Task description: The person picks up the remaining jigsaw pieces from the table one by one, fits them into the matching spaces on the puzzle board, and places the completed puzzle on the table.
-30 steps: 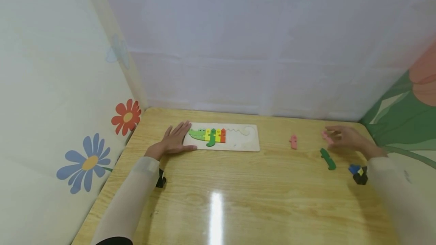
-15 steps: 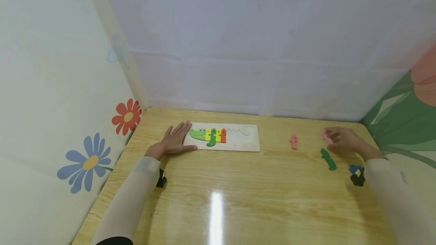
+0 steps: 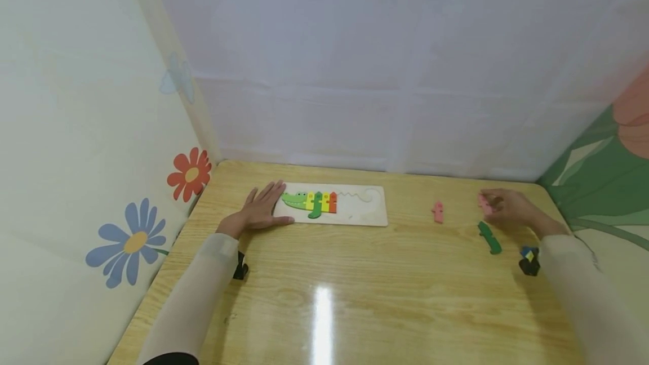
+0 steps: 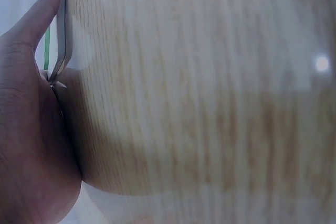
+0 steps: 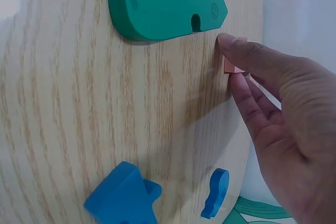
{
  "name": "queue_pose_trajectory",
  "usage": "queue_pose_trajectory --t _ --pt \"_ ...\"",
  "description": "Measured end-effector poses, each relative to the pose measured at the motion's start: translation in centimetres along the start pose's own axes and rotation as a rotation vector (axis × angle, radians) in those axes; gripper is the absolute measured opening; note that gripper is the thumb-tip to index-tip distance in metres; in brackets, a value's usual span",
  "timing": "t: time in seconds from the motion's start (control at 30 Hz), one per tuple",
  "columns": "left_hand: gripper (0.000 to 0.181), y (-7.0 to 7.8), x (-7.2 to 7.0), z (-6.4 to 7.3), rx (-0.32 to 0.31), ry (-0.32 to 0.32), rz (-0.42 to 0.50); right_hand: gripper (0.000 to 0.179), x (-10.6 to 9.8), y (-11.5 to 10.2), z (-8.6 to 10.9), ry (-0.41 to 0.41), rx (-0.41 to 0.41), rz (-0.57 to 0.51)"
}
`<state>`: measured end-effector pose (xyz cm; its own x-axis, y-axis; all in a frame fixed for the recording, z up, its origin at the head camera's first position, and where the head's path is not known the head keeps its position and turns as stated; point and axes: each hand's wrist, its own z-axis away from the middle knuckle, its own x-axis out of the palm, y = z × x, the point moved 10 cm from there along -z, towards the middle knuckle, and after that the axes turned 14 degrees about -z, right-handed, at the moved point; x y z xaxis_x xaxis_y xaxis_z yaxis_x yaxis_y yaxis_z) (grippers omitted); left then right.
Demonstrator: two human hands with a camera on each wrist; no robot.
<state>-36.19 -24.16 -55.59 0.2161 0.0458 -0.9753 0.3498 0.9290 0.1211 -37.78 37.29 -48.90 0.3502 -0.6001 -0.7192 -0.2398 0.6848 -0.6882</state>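
At right, a green piece (image 3: 489, 237) lies on the table (image 3: 385, 275). Just beyond it, the right hand (image 3: 511, 207) pinches a pink piece (image 3: 484, 204); left of centre, the left hand (image 3: 261, 208), fingers straight, touches the left end of a crocodile board (image 3: 362, 216).

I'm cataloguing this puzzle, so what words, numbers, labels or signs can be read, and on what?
No text can be read.
Green piece: a small mark near its pointed end, too faint to read.
Yellow pieces on the board: any marks are too small.
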Motion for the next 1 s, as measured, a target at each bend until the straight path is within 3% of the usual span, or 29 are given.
queue_pose_trajectory --t 0.33,0.57,1.0 --pt "0.121 -0.2 0.3 -0.2 0.001 0.004 -0.009 0.074 0.2 0.4 -0.1 -0.014 0.023 -0.038" --pt "0.122 -0.4 0.3 -0.1 0.009 0.028 -0.004 0.064 0.2 -0.3 -0.2 -0.001 -0.035 -0.023" --pt "0.117 0.0 -0.1 0.1 0.004 0.009 0.001 0.063 0.1 -0.7 -0.3 -0.018 -0.07 -0.019"
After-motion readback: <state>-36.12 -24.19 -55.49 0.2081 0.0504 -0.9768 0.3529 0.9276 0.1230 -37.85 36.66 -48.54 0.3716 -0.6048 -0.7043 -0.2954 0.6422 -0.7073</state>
